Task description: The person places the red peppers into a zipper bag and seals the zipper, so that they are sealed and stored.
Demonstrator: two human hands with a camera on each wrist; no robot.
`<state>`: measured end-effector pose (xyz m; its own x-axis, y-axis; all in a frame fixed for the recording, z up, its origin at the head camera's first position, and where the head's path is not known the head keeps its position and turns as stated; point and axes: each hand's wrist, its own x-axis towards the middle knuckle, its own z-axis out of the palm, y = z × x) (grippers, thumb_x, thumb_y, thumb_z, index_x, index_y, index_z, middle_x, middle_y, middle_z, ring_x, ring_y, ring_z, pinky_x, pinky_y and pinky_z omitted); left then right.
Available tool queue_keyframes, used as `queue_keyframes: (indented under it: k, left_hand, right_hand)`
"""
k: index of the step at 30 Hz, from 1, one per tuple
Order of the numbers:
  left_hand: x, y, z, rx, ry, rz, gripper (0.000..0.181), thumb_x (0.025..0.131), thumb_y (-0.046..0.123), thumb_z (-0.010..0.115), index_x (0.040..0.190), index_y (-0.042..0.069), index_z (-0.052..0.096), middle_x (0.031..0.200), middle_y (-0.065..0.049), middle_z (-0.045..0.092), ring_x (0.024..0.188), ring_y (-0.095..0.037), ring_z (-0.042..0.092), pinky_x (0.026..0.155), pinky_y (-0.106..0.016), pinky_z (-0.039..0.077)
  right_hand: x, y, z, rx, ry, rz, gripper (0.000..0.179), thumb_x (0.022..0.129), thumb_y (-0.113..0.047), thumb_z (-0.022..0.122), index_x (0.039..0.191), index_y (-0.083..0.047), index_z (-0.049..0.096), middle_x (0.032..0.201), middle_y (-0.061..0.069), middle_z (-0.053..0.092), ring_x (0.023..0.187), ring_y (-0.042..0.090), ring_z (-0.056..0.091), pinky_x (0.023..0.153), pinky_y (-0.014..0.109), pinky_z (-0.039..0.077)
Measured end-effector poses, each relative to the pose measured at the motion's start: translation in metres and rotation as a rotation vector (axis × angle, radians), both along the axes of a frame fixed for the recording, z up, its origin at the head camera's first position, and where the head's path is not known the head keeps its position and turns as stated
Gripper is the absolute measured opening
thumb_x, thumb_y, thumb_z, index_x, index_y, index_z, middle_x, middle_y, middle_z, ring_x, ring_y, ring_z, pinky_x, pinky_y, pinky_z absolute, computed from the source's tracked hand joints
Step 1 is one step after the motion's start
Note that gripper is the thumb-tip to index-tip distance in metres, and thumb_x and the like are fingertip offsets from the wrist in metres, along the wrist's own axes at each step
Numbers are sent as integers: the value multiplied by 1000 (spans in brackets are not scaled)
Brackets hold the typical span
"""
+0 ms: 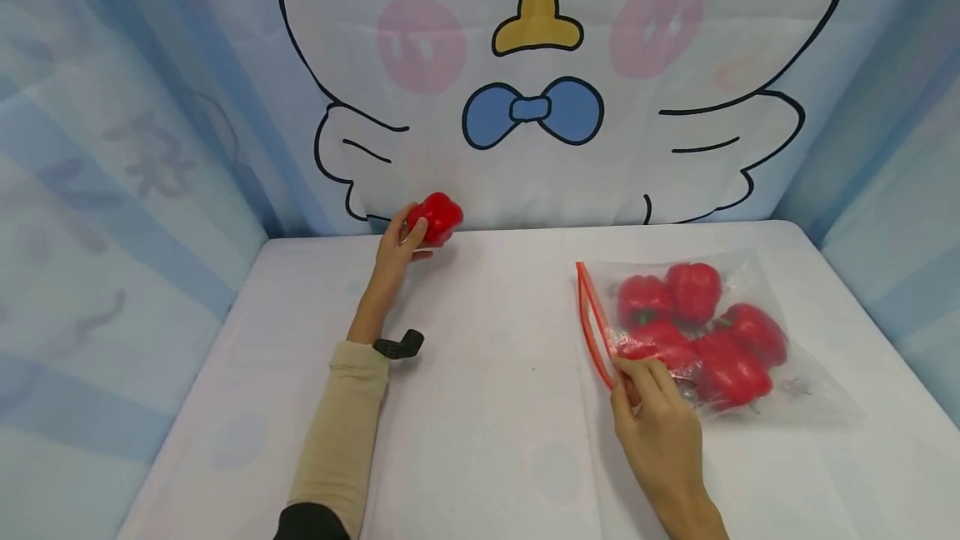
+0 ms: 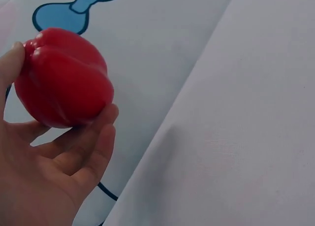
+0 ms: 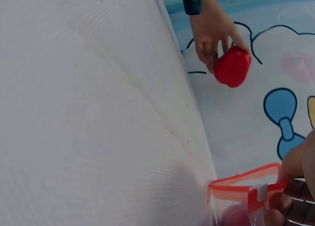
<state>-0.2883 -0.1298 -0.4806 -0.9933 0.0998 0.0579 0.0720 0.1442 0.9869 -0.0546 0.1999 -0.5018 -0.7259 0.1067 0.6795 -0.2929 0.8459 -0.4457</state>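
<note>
A glossy red bell pepper (image 1: 438,218) is gripped between the thumb and fingers of my left hand (image 1: 401,250), near the table's back edge. In the left wrist view the pepper (image 2: 66,80) rests against the fingertips, thumb on its other side. My right hand (image 1: 660,432) pinches the red-edged mouth of a clear zip bag (image 1: 813,386). Several red bell peppers (image 1: 731,369) lie inside it. From the right wrist, the bag's red rim (image 3: 241,177) stands parted, with a white slider (image 3: 262,192) beside the fingers of my right hand (image 3: 300,181).
The white table (image 1: 495,407) runs back to a curtain (image 1: 525,182) printed with a cartoon face and blue bow tie. Patterned curtains (image 1: 97,232) also hang at both sides. A black strap (image 1: 400,345) sits on the left wrist.
</note>
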Motion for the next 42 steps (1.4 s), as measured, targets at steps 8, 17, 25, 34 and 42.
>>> queue_keyframes:
  k: [8, 17, 25, 34, 42]
  left_hand:
    - [9, 10, 1, -5, 36, -92, 58, 109, 40, 50, 161, 17, 38, 157, -14, 50, 128, -34, 60, 106, -46, 57]
    - [22, 30, -16, -31, -27, -184, 58, 108, 39, 50, 160, 17, 39, 156, -15, 49, 134, -35, 55, 99, -38, 60]
    - [33, 49, -21, -57, -23, -278, 58, 106, 34, 51, 160, 15, 39, 156, -16, 50, 133, -36, 55, 101, -45, 59]
    - [43, 60, -9, -107, -39, -430, 63, 101, 31, 61, 160, 24, 39, 156, -11, 50, 134, -34, 55, 103, -49, 58]
    - [53, 76, -2, -202, 4, -556, 72, 95, 31, 69, 159, 29, 39, 156, -5, 49, 133, -29, 57, 105, -45, 56]
  right_hand:
    - [1, -2, -1, -3, -6, -1, 32, 76, 10, 79, 105, -4, 78, 84, 4, 65, 61, 8, 52, 51, 15, 42]
    - [1, -2, -1, 1, -14, -5, 31, 77, 10, 79, 105, -4, 78, 84, 4, 66, 60, 8, 53, 50, 16, 42]
    - [2, -2, -1, 1, -15, -3, 30, 78, 8, 80, 105, -4, 78, 88, 6, 67, 61, 9, 54, 51, 17, 45]
    - [1, -2, 2, 5, -13, -4, 32, 77, 8, 81, 106, -4, 78, 88, 6, 68, 61, 10, 56, 51, 18, 46]
    - [2, 0, 5, -3, -2, -6, 31, 77, 9, 78, 106, -4, 78, 86, 6, 67, 61, 10, 54, 51, 18, 43]
